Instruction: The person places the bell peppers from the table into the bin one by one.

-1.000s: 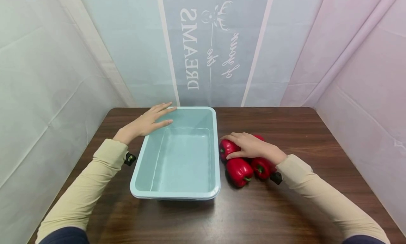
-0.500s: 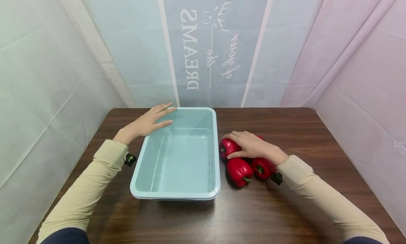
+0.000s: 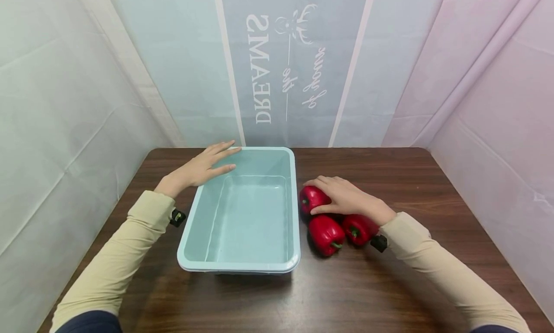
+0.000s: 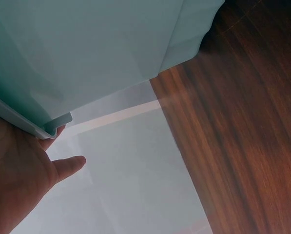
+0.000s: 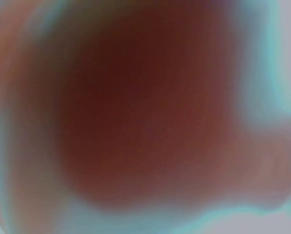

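In the head view my left hand (image 3: 201, 167) rests on the far left corner of a light blue plastic basin (image 3: 248, 266), its fingers straight and spread over the rim. The left wrist view shows that palm at the basin's lip (image 4: 21, 124), thumb sticking out. My right hand (image 3: 342, 196) lies over a red bell pepper (image 3: 310, 197), thumb on its near side and fingers on its far side. Two more red bell peppers, one in front (image 3: 326, 235) and one by the wrist (image 3: 358, 228), lie close by. The right wrist view is a dark red blur.
The basin has nothing in it and stands left of the peppers. A dark wood table (image 3: 368, 294) lies beneath everything. Pale cloth walls surround it; the back one (image 3: 277, 83) carries mirrored white lettering and touches the table's far edge.
My right hand has shifted slightly away from me, and the pepper under it has moved a little the same way. A red patch behind that hand is now covered. My left hand stays put.
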A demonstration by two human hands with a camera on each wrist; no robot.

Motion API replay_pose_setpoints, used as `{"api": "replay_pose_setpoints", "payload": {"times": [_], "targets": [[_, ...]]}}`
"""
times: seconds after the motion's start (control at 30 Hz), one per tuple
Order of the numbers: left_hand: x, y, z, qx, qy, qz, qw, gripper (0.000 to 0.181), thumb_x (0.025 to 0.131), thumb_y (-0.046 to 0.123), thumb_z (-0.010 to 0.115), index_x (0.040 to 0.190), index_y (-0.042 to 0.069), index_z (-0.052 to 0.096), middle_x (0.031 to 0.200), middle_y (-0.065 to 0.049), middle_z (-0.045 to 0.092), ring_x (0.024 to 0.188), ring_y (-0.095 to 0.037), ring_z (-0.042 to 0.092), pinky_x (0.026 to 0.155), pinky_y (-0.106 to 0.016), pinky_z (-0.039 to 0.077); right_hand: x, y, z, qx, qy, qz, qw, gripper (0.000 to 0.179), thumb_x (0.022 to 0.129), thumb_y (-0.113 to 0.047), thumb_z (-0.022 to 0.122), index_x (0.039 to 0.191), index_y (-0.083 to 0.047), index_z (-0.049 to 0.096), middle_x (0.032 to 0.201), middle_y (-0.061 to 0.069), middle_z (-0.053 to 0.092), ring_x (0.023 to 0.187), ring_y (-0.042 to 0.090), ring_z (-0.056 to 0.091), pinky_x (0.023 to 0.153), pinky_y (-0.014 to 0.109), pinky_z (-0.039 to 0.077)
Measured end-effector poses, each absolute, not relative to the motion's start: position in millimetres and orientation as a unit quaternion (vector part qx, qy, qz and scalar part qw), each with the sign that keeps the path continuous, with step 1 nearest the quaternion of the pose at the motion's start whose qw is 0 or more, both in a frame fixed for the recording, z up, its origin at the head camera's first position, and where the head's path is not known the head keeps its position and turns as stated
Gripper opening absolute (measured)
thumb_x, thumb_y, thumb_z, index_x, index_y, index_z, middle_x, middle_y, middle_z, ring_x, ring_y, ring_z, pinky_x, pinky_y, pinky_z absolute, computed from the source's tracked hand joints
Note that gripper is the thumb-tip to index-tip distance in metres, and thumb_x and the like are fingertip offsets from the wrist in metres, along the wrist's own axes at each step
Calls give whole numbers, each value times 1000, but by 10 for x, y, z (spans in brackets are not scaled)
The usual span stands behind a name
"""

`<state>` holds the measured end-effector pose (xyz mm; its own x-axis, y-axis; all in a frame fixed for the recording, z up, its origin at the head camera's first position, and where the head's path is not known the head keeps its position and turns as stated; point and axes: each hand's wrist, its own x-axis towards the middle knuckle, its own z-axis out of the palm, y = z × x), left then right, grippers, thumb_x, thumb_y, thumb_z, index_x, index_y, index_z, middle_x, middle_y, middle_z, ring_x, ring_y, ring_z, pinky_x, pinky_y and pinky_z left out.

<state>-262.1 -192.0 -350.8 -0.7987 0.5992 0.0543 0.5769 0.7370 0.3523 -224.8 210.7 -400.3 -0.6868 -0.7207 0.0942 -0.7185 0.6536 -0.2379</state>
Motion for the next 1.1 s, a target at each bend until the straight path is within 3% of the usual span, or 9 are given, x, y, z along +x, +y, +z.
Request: {"api": "replay_pose_setpoints", "payload": {"times": [0.37, 1.1], "targets": [[-2634, -1933, -3544, 313, 932, 181, 30, 55, 94, 55, 38, 145, 40, 21, 156, 7, 7, 143, -26, 4, 109, -58, 12, -2253, 2130, -3960, -390, 912, -128, -15, 73, 74, -65, 62, 131, -22, 46, 114, -6, 55, 100, 10, 53, 87, 40, 47], [-2670, -1948, -3564, 310, 932, 185, 27, 54, 94, 55, 37, 144, 43, 20, 156, 9, 7, 143, -25, 2, 109, -59, 12, -2292, 2183, -3859, -388, 910, -141, -43, 74, 76, -63, 62, 134, -22, 44, 118, -5, 54, 101, 11, 54, 82, 37, 51]]}}
